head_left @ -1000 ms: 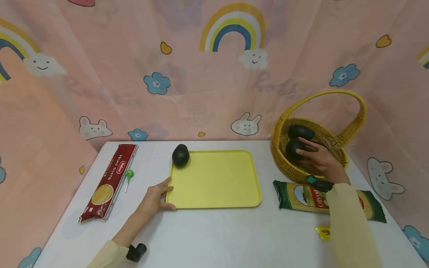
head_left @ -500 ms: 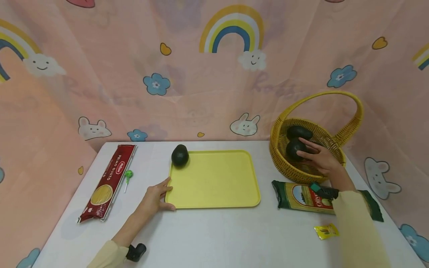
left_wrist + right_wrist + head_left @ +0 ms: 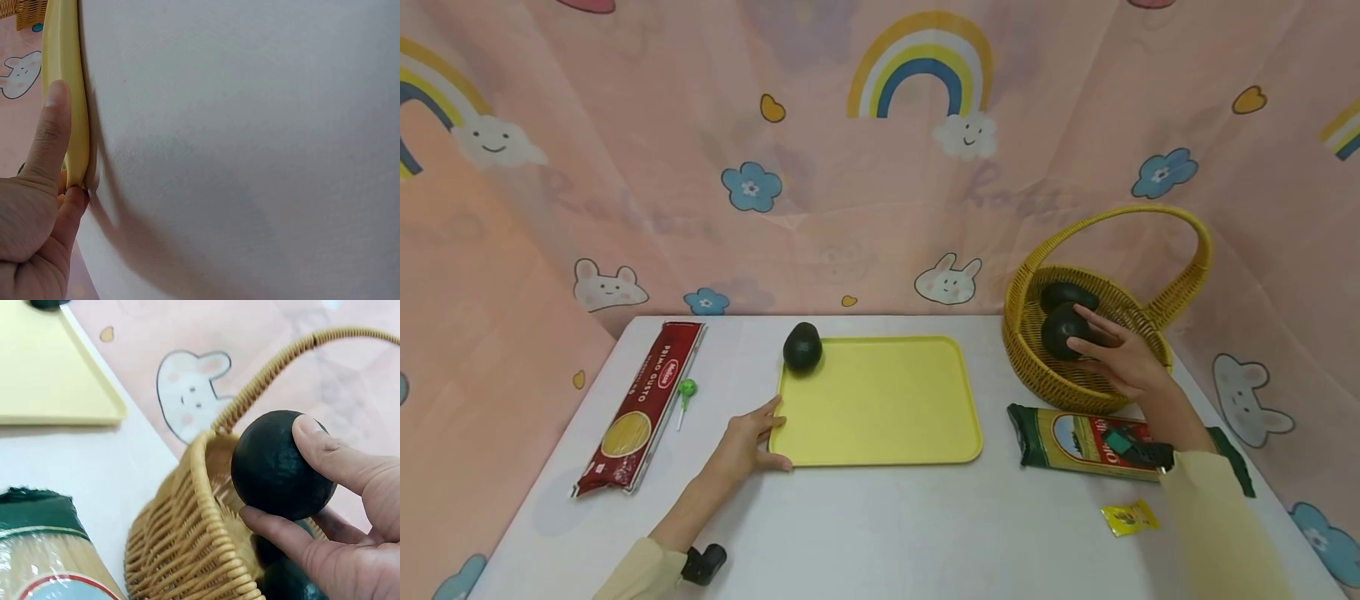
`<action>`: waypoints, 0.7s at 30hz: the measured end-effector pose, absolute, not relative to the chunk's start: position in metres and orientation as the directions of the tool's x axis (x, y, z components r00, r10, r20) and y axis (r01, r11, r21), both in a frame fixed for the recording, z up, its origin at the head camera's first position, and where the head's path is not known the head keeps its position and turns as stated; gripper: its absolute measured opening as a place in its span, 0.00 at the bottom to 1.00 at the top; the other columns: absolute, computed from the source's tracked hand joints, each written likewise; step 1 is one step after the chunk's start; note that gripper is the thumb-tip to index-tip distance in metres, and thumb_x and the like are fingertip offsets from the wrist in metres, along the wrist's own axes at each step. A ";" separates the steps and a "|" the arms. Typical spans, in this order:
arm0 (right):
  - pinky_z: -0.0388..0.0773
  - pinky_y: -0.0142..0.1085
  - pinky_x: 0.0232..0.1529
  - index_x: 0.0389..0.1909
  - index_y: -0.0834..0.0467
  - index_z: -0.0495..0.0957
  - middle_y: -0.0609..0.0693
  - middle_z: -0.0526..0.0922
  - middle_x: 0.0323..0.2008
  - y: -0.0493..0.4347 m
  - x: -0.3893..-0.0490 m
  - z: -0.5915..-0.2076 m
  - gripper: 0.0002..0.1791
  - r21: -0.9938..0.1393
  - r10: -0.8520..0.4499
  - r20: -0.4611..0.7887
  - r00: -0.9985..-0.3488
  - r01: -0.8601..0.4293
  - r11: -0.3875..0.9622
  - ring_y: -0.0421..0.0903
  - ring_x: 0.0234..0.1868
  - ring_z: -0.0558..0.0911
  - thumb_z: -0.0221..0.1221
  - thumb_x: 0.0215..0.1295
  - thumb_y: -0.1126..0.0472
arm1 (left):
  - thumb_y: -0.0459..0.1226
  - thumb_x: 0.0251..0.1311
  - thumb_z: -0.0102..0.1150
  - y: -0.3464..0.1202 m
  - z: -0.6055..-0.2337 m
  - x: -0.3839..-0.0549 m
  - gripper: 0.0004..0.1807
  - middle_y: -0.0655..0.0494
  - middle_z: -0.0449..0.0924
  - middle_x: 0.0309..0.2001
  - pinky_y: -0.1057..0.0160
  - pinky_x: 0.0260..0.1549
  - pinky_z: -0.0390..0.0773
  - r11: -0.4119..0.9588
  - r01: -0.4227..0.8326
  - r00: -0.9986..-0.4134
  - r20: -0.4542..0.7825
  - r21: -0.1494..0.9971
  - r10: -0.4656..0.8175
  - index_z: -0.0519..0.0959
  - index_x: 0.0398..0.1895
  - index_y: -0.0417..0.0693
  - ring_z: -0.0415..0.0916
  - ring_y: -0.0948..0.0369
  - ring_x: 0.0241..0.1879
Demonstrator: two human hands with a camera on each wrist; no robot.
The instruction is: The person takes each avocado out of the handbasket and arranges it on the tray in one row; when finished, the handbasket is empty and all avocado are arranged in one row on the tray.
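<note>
My right hand (image 3: 1116,354) holds a dark green avocado (image 3: 281,465) between thumb and fingers, over the yellow wicker basket (image 3: 181,537). Behind the held fruit, a second avocado (image 3: 1070,296) lies in the basket. Below the hand in the right wrist view, dark fruit shows partly hidden inside. At the near left corner of a yellow tray (image 3: 880,408), my left hand (image 3: 747,442) holds the rim, thumb along the front side and fingers at the left side. Another avocado (image 3: 802,347) rests at the tray's far left corner.
A red pasta packet (image 3: 640,408) and a green lollipop (image 3: 687,392) lie left of the tray. In front of the basket is a green-ended spaghetti packet (image 3: 1075,442), partly under the right forearm. A small yellow sachet (image 3: 1129,518) lies nearer the front of the white table (image 3: 880,542).
The right hand has lifted the avocado slightly within the basket, and its wrist has moved right and toward the front, uncovering the yellow sachet. The left hand stays at the tray corner.
</note>
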State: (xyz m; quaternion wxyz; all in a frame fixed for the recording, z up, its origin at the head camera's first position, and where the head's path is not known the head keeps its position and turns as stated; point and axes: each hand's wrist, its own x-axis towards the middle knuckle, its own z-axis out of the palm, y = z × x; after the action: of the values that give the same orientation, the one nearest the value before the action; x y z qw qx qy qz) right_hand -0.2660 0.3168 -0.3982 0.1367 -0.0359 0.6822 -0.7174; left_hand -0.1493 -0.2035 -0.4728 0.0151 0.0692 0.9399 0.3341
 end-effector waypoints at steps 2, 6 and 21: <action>0.83 0.31 0.42 0.74 0.45 0.52 0.61 0.19 0.72 0.314 -0.262 -0.395 0.37 -0.990 -0.244 -0.126 -0.962 0.140 -0.037 0.36 0.36 0.83 0.54 0.69 0.68 | 0.35 0.31 0.78 -0.203 -0.473 -0.149 0.39 0.38 0.64 0.67 0.59 0.49 0.78 0.764 0.108 -0.991 0.005 0.637 0.136 0.77 0.52 0.26 0.70 0.45 0.60; 0.83 0.31 0.40 0.74 0.45 0.54 0.60 0.20 0.73 0.308 -0.253 -0.390 0.37 -0.989 -0.229 -0.126 -0.965 0.140 -0.046 0.37 0.33 0.83 0.56 0.68 0.66 | 0.34 0.30 0.78 -0.204 -0.473 -0.149 0.39 0.38 0.63 0.67 0.59 0.49 0.78 0.754 0.089 -0.991 -0.017 0.651 0.132 0.76 0.53 0.26 0.73 0.46 0.57; 0.81 0.36 0.47 0.73 0.49 0.58 0.48 0.63 0.58 0.276 -0.236 -0.384 0.34 -0.988 -0.346 -0.017 -0.938 0.069 -0.136 0.40 0.48 0.82 0.53 0.68 0.71 | 0.34 0.30 0.78 -0.204 -0.472 -0.149 0.39 0.37 0.63 0.67 0.58 0.49 0.78 0.756 0.109 -0.989 -0.006 0.645 0.148 0.76 0.52 0.25 0.74 0.45 0.56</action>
State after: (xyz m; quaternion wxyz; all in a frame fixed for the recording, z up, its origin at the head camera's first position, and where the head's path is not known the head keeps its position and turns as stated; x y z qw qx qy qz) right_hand -0.2356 0.2757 -0.3845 0.1390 -0.1081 0.6424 -0.7459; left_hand -0.1490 -0.2036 -0.4718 0.0284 0.0685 0.9366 0.3424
